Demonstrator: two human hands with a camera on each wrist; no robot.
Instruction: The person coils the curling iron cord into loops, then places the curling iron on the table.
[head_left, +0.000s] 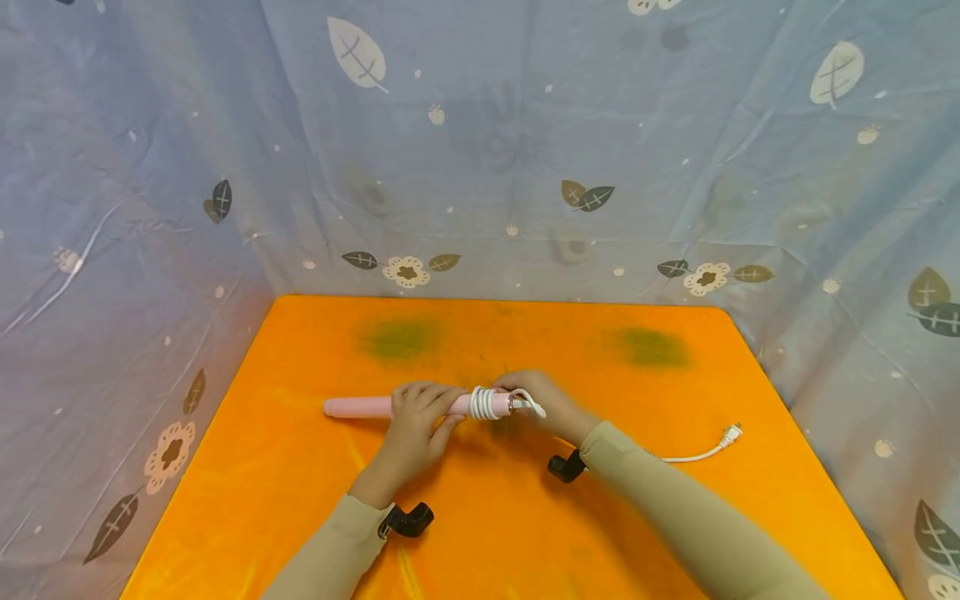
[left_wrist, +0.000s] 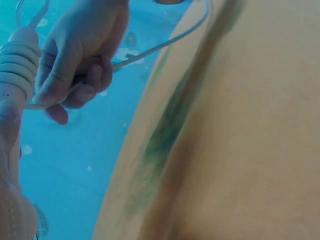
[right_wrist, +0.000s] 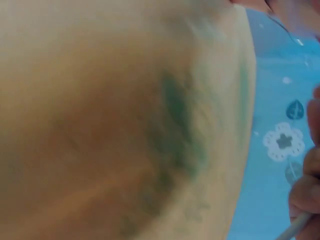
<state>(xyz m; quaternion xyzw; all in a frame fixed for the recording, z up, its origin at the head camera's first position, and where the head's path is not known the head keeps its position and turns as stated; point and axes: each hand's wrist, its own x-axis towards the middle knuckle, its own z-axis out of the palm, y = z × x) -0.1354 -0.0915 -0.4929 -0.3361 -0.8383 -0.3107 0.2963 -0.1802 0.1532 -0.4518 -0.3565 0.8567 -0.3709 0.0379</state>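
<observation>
A slim pink hair styling iron (head_left: 356,407) is held level over the table. My left hand (head_left: 416,425) grips it around the middle, fingers over the top and thumb at the near side. White cord (head_left: 482,403) is wound in several turns around its right end, and a small loop stands off that end. Beside the coils, my right hand (head_left: 551,408) pinches the cord; in the left wrist view, the right hand (left_wrist: 85,50) has the cord (left_wrist: 160,47) running through its curled fingers. The right wrist view catches only fingers (right_wrist: 305,185) and a bit of cord (right_wrist: 295,227).
The loose cord end passes behind the right forearm, with its plug (head_left: 731,434) out to the right over the orange table (head_left: 495,533). Patterned curtains (head_left: 487,167) enclose the back and sides. Black wrist camera mounts (head_left: 411,520) stick out from both sleeves.
</observation>
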